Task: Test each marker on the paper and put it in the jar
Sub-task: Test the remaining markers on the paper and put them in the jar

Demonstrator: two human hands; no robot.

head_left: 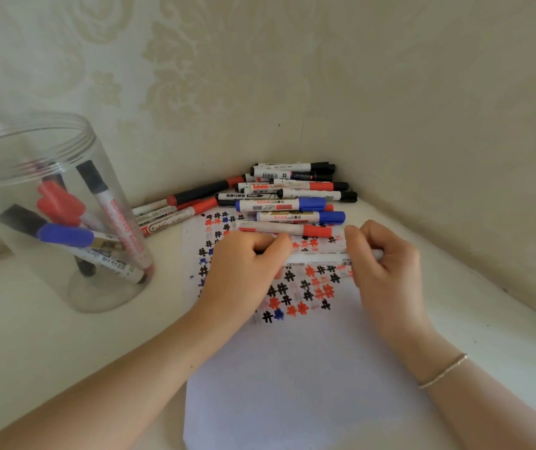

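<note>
Both hands hold 1 marker (320, 256) level over the paper (292, 368): left hand (247, 264) and right hand (380, 254) curl round opposite ends, likely to uncap it. The jar (49, 203) stands near the worktop's left edge.

marker (320, 257) between the hands is motion-blurred, colour and cap state can't tell; both ends hidden inside left hand (247, 264) and right hand (380, 254). fingertips of both curl out of sight. left hand covers part of the marks on paper (292, 384); paper's near edge cut by frame bottom. jar (49, 206) left side cut by frame edge, markers inside smeared through the plastic. pile (279, 196) labels too small to read, lower markers hidden under upper ones. both forearms cut off at frame bottom.
</note>
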